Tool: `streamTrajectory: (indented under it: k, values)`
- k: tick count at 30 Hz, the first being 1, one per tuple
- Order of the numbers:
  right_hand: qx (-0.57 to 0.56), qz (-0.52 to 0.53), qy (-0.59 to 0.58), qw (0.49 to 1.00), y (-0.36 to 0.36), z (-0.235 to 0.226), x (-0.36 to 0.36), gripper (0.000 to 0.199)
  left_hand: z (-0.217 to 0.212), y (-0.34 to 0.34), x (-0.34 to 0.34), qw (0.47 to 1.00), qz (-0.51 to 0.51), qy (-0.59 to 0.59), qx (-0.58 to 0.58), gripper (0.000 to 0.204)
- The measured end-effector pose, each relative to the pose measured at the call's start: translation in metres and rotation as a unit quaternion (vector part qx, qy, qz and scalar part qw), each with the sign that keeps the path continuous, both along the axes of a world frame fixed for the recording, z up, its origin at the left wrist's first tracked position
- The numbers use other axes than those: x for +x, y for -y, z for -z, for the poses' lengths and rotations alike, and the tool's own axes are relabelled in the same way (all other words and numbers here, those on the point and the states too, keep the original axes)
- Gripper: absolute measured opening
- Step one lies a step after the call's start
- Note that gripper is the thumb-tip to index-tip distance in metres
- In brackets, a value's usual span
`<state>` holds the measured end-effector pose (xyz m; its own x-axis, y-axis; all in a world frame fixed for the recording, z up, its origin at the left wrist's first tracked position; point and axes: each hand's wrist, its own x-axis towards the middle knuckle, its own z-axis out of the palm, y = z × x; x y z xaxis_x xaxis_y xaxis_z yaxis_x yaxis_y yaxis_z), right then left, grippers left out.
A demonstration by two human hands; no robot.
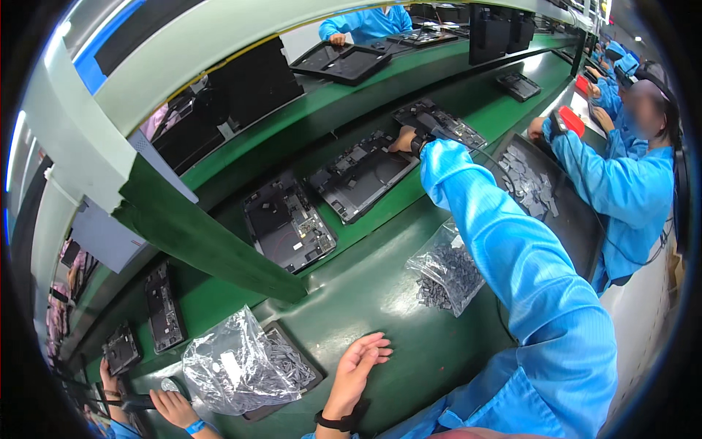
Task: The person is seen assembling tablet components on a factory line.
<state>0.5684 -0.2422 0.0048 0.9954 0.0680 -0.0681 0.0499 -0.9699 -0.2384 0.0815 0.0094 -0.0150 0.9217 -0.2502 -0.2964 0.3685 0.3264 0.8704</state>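
Note:
My right hand (402, 139) reaches far out over the green conveyor belt (409, 201), its blue sleeve stretched forward. Its fingers curl on the top corner of an open dark device chassis (358, 179). A second chassis (442, 121) lies just beyond the hand, and a third (285, 223) lies nearer on the left. My left hand (358, 366) rests palm-down on the green bench (380, 307) with fingers spread and nothing in it. It wears a black wrist strap.
A clear bag of small dark parts (446, 271) lies right of my left hand. A crumpled clear bag (234, 362) covers a black tray (292, 351). A tray of grey pads (530, 183) sits by a co-worker in blue (629, 183). Another person's hands (172, 406) work at lower left.

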Motion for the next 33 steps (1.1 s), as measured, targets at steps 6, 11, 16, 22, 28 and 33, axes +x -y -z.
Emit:
streamTrajectory:
  k: [6, 11, 16, 22, 28, 33]
  values:
    - [0.256, 0.103, 0.088, 0.957, 0.021, 0.005, -0.015, 0.057, -0.010, 0.004, 0.029, 0.999, 0.046, 0.007, 0.000, 0.036]
    - [0.657, 0.051, -0.150, 0.737, 0.020, -0.038, -0.097, 0.017, -0.012, 0.018, 0.072, 0.990, 0.030, -0.032, -0.135, 0.038]
    - [0.720, 0.044, -0.052, 0.690, 0.029, -0.043, -0.247, 0.019, -0.014, 0.066, 0.111, 0.967, -0.059, -0.042, -0.243, 0.034]
    - [0.790, 0.036, -0.016, 0.611, 0.012, -0.038, -0.427, 0.049, -0.021, 0.082, 0.078, 0.959, -0.166, 0.081, -0.216, 0.031]
    - [0.766, 0.131, 0.021, 0.629, 0.055, -0.002, -0.495, 0.040, -0.011, 0.022, -0.003, 0.987, -0.095, -0.017, -0.127, 0.046]
    - [0.432, -0.167, 0.112, 0.879, 0.060, -0.032, -0.453, 0.030, 0.009, -0.018, -0.051, 0.993, -0.054, -0.079, -0.065, 0.048]
